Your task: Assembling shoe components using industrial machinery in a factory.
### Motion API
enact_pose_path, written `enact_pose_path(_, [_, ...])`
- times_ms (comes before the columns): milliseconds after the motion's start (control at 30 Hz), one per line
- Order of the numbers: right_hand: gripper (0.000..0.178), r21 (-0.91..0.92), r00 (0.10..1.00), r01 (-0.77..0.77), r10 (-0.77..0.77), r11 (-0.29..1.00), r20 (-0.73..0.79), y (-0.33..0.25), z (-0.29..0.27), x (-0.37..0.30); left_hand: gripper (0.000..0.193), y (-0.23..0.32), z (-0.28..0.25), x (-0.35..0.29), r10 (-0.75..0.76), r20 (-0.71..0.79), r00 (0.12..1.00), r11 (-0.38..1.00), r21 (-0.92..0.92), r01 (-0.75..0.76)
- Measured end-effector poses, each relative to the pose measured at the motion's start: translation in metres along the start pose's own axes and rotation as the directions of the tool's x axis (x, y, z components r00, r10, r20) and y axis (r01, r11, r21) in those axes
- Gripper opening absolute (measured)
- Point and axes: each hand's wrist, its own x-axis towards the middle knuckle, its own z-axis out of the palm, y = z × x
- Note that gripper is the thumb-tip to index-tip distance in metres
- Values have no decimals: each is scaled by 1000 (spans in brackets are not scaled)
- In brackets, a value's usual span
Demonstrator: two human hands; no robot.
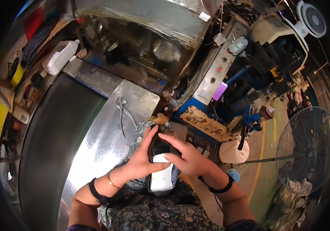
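Note:
Both my hands are wrapped round a black and white shoe piece [161, 174] held over my lap. Its near end is smooth and white with a dark rim; its far end is black and partly hidden by my fingers. My left hand [141, 157] grips the left side, fingers stretched along the black part and thumb across the white part. On the other side my right hand [186, 154] presses with its thumb on the white part's far edge. Metal pincers [122, 114] lie on the shiny metal table, beyond my left hand and touched by neither hand.
A dark conveyor belt [49, 142] runs along the left of the metal table [82, 169]. Ahead stands a machine with a control panel [219, 61]. A white jug [59, 57] is at the back left, a wire-caged fan [309, 154] at the right. A flowered apron [153, 213] covers my lap.

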Motion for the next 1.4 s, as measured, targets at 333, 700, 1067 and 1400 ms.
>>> enact_pose_path(333, [54,-159,932,135,-180,978,-315,16,38,-38,102,25,34,-27,157,-122,980,844,532,-69])
enact_pose_path(700, [27,447,808,-208,410,870,-422,44,78,-81,71,28,11,0,267,-73,961,864,460,-205])
enact_pose_path(1067, [50,543,839,-452,544,708,-11,84,85,-75,59,8,20,-15,-114,-103,988,983,-155,97])
enact_pose_path(1400, [38,-809,920,-285,-91,514,-382,11,69,-24,59,-10,11,-1,-80,-169,982,996,-57,71])
